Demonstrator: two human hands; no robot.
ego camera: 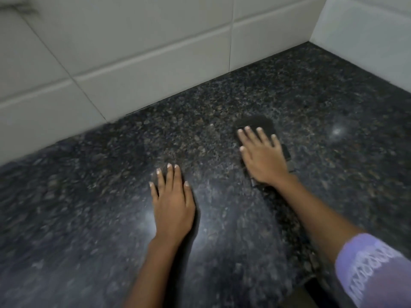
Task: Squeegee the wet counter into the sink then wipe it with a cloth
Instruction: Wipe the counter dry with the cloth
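A dark speckled granite counter (311, 103) fills the view. My right hand (262, 156) lies flat, fingers spread, on top of a dark folded cloth (260, 123) that it presses against the counter right of centre. The cloth's edges show beyond the fingertips and along the hand's right side. My left hand (172, 203) rests palm down on the bare counter, nearer to me and to the left, holding nothing. No squeegee and no sink are in view. The picture is blurred by motion.
White tiled wall (133, 52) runs along the back of the counter and meets a second white wall (367, 36) at the far right corner. The counter's front edge (307, 278) shows at the lower right, under my lilac sleeve (373, 267).
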